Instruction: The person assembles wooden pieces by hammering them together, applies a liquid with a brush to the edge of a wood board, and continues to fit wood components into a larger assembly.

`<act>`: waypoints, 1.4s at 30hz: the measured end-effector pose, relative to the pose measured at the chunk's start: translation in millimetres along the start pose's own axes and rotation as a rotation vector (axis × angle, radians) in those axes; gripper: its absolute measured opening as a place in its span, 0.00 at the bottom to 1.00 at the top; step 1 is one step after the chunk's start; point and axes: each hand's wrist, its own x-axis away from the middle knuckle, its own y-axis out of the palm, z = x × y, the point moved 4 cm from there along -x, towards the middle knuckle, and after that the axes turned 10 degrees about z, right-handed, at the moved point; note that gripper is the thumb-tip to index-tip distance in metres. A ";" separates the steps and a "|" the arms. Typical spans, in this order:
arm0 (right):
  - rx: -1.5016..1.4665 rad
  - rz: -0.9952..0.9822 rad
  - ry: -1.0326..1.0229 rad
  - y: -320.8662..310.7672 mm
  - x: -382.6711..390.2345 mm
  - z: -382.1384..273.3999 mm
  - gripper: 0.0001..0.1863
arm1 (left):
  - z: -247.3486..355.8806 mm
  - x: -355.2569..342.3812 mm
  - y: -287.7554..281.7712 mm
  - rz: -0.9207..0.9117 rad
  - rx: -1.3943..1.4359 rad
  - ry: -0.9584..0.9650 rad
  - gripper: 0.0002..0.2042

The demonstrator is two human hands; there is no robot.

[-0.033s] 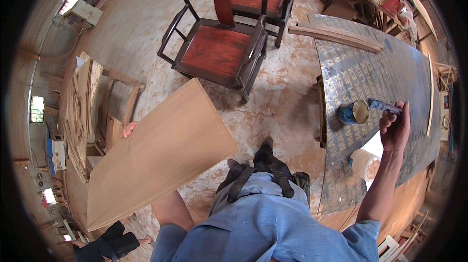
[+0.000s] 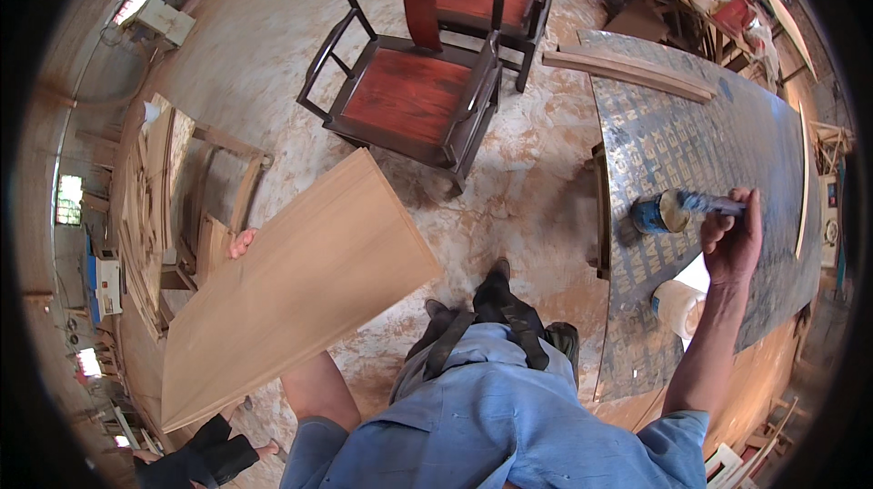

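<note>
My left hand (image 2: pixel 242 243) grips the far long edge of a light-brown wooden board (image 2: pixel 300 284), which looks like thin sheets stacked together; its fingertips show at the edge and the forearm passes underneath. In my right hand (image 2: pixel 733 239) is a paintbrush (image 2: pixel 712 204), its dark, blue-tinged bristles pointing left. The bristles are right by the rim of an open blue tin can (image 2: pixel 649 215); whether they touch it I cannot tell. Nearer to me, a whitish plastic jar (image 2: pixel 680 309) stands beside the right wrist on a white sheet.
A dark printed panel (image 2: pixel 627 343) serves as the tabletop at my right, with wooden strips (image 2: pixel 627 73) along its far end. Ahead stand two dark wooden armchairs (image 2: pixel 405 89) with red seats. Wood offcuts (image 2: pixel 155 207) are stacked at the left. Another person's legs (image 2: pixel 205 453) show at lower left.
The brush in my right hand has moved slightly left and down, its bristles now closer to the can's rim. My left hand and the board are nearly unmoved.
</note>
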 end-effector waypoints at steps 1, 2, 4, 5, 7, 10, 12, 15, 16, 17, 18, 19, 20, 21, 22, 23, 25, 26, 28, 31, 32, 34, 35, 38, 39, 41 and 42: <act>-0.018 0.009 0.043 22.8 10.9 10.4 0.20 | 7.2 4.0 -3.2 -0.004 0.001 0.010 0.16; -0.035 -0.091 0.099 51.1 22.8 24.0 0.21 | 15.8 9.0 -6.6 -0.007 -0.001 0.021 0.16; -0.055 -0.249 0.167 105.4 47.9 54.6 0.23 | 36.9 18.8 -14.9 -0.005 -0.006 0.046 0.16; -0.015 -0.322 0.138 129.9 60.9 67.1 0.21 | 49.0 24.2 -18.6 -0.005 -0.015 0.063 0.16; -0.049 -0.500 0.181 176.5 84.0 91.9 0.12 | 71.4 33.7 -25.1 -0.055 -0.011 0.030 0.16; 0.210 -0.528 0.103 216.1 120.2 114.8 0.07 | 108.9 50.5 -22.3 -0.133 -0.131 0.123 0.17; 0.261 -0.574 0.041 235.0 141.8 123.5 0.06 | 130.3 63.0 -16.1 -0.033 -0.167 0.268 0.19; 0.401 -0.688 -0.099 256.7 163.4 134.6 0.09 | 149.5 76.4 3.2 0.121 -0.130 0.345 0.16; 0.423 -0.715 -0.101 261.7 169.2 139.8 0.12 | 154.2 78.3 9.0 0.195 -0.078 0.379 0.15; 0.464 -0.777 -0.152 267.6 173.8 142.9 0.13 | 156.3 78.4 18.8 0.172 -0.115 0.360 0.15; 0.526 -0.777 -0.169 270.6 177.2 147.5 0.13 | 158.8 78.2 26.0 0.192 -0.107 0.367 0.15; 0.542 -0.786 -0.219 274.5 180.1 150.2 0.13 | 161.1 77.1 32.0 0.208 -0.102 0.373 0.15; 0.580 -0.810 -0.270 278.1 182.5 153.2 0.13 | 162.9 76.8 37.6 0.223 -0.096 0.379 0.14; 0.591 -0.845 -0.339 281.9 185.7 155.1 0.13 | 164.6 76.4 42.0 0.238 -0.090 0.385 0.14; 0.623 -0.870 -0.395 285.2 188.2 157.6 0.13 | 165.9 76.2 45.4 0.254 -0.084 0.388 0.14; 0.607 -0.905 -0.408 288.0 190.9 160.0 0.13 | 166.5 75.6 47.9 0.268 -0.079 0.388 0.14; 0.596 -0.954 -0.421 292.6 194.7 164.8 0.13 | 166.9 74.2 52.0 0.293 -0.070 0.388 0.13; 0.594 -0.963 -0.450 294.6 196.3 166.8 0.14 | 166.5 73.6 54.2 0.307 -0.066 0.385 0.13; 0.608 -0.987 -0.451 296.8 198.1 170.9 0.14 | 165.1 70.6 60.3 0.327 -0.047 0.383 0.12; 0.681 -1.020 -0.468 297.1 198.2 173.7 0.13 | 160.9 65.7 74.1 0.378 -0.031 0.322 0.11; 0.715 -1.029 -0.474 296.8 197.3 174.0 0.13 | 161.4 65.8 78.0 0.445 -0.066 0.329 0.11; 0.740 -0.957 -0.445 294.6 191.2 173.1 0.11 | 161.3 66.4 83.5 0.533 -0.150 0.303 0.11; 0.747 -0.919 -0.447 293.3 188.1 172.5 0.10 | 160.8 66.0 83.3 0.544 -0.126 0.291 0.12; 0.631 -0.776 -0.144 288.3 174.7 179.9 0.08 | 162.9 64.7 74.0 0.442 -0.070 0.287 0.13; 0.566 -0.698 0.018 285.0 170.8 184.8 0.07 | 164.7 63.9 66.8 0.413 -0.072 0.286 0.13; 0.515 -0.713 0.123 284.8 166.1 191.9 0.07 | 169.0 66.0 50.3 0.384 -0.072 0.330 0.13; 0.530 -0.718 0.181 283.9 163.9 196.4 0.07 | 172.1 68.8 42.6 0.387 -0.069 0.374 0.14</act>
